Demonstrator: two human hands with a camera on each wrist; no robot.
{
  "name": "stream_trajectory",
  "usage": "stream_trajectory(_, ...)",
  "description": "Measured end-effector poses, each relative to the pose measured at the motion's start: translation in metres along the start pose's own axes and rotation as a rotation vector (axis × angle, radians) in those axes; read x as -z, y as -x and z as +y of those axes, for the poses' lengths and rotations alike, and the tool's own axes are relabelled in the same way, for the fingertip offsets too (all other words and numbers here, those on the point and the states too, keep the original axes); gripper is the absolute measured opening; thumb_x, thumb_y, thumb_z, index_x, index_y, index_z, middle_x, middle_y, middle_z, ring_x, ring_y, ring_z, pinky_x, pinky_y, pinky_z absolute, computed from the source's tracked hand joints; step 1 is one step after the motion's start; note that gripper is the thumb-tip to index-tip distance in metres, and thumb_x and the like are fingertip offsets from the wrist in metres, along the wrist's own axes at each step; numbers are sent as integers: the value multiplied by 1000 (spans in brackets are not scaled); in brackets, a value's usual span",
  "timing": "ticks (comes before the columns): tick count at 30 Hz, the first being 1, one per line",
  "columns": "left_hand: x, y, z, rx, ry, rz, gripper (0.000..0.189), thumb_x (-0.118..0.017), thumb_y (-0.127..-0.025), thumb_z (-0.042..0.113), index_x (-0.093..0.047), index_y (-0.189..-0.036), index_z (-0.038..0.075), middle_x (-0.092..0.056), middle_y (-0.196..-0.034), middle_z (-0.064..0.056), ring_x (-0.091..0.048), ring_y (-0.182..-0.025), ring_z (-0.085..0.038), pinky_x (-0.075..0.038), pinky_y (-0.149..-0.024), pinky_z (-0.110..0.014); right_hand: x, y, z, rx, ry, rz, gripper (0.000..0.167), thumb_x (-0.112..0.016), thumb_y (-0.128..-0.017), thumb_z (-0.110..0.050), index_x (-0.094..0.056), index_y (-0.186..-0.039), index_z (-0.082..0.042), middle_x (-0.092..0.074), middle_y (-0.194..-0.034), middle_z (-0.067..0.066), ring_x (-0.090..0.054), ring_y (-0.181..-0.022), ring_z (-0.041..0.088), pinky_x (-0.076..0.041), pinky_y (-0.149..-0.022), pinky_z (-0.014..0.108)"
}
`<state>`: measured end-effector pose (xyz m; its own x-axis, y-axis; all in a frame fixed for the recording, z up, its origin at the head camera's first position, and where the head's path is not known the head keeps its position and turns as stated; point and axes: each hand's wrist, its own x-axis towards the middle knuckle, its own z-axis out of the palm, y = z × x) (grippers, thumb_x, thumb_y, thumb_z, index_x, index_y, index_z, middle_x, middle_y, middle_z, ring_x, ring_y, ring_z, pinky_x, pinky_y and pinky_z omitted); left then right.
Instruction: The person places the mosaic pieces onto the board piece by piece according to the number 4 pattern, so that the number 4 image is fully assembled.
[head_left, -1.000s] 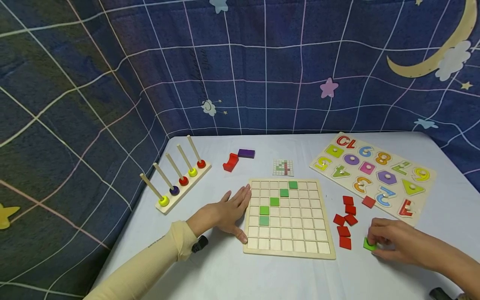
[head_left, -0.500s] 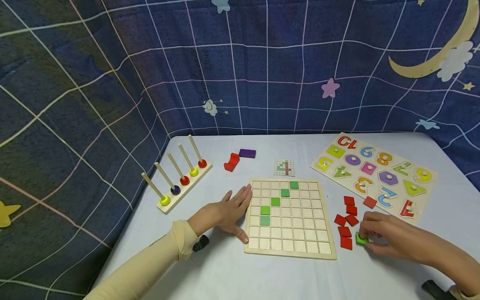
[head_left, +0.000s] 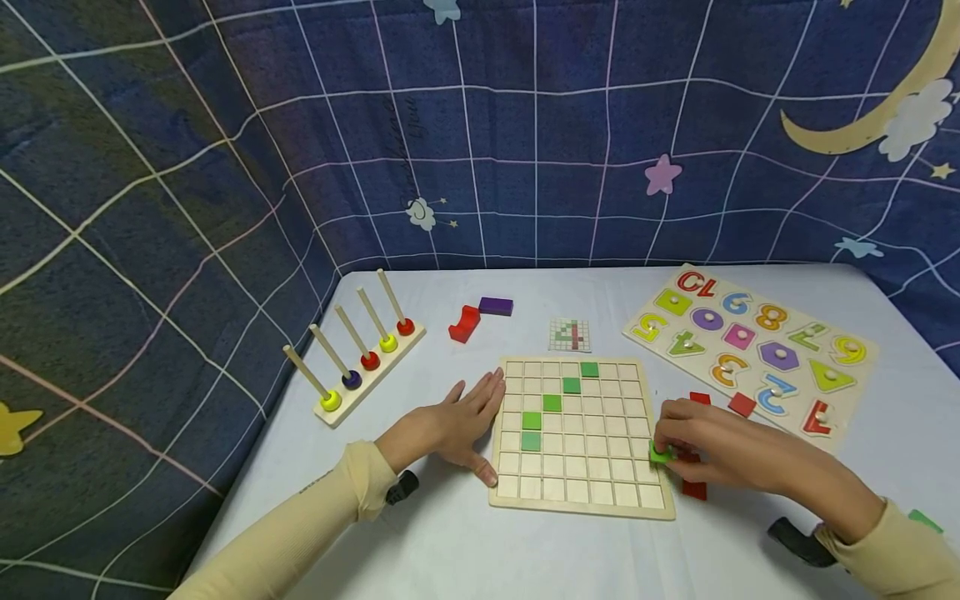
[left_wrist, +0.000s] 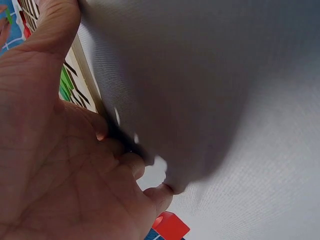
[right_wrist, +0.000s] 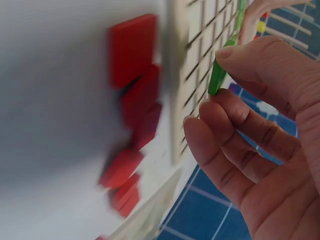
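A wooden grid board (head_left: pixel 582 507) lies on the white table, with several green square tiles (head_left: pixel 552 403) set in a stepped line across its upper left cells. My left hand (head_left: pixel 461 425) rests flat beside the board, its straight fingers and thumb along the left edge. Between thumb and fingertips, my right hand (head_left: pixel 720 442) pinches a green tile (right_wrist: pixel 218 70), held at the board's right edge. Beneath and beside that hand lie several red tiles (right_wrist: pixel 132 50), partly covered by it in the head view. A small pattern card (head_left: pixel 569 334) lies behind the board.
A number and shape puzzle board (head_left: pixel 750 350) lies at the back right, a red tile (head_left: pixel 742 405) by its edge. At left stands a peg rack (head_left: pixel 367 379) with coloured rings. Red (head_left: pixel 464 324) and purple (head_left: pixel 496 307) blocks lie behind; another green tile (head_left: pixel 926 521) is far right.
My right hand has carried the green tile leftward from the table, past the red tiles, to the board's right edge. The left hand has stayed in place.
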<state>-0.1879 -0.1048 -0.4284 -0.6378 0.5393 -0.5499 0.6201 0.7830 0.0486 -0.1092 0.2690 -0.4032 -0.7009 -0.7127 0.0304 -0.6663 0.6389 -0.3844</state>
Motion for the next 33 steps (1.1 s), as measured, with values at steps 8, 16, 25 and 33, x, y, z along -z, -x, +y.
stream_trajectory(8,-17,-16,-13,-30,7,29,156,-74,-69,88,13,-171,7,25,-180,-9,14,-170,-25,-6,-138,-56,-3,-40,-8,99,-28,-16,14,-81,-92,-10,-73,-97,-21,-58,-93,-10,-49,-87,2,-49,-74,19)
stream_trajectory(16,-10,-9,-8,-26,10,15,153,-75,-73,85,12,-171,7,24,-180,-10,14,-170,-25,-6,-138,-56,-12,-81,-21,154,19,-65,10,-80,-92,-11,-74,-97,-18,-61,-93,-6,-48,-87,2,-50,-77,20)
stream_trajectory(25,-13,-10,-9,-21,8,25,153,-76,-72,84,11,-172,8,24,-180,-9,14,-170,-24,-5,-138,-55,-29,-111,-32,171,45,-92,7,-81,-94,-14,-75,-96,-16,-62,-92,-4,-48,-82,3,-50,-75,20)
stream_trajectory(33,-5,-7,-6,-8,5,4,149,-78,-76,80,11,-172,8,23,-180,-8,15,-170,-23,-5,-139,-54,-38,-115,-35,173,71,-68,9,-83,-95,-15,-74,-92,-17,-61,-90,-4,-50,-81,4,-52,-75,20)
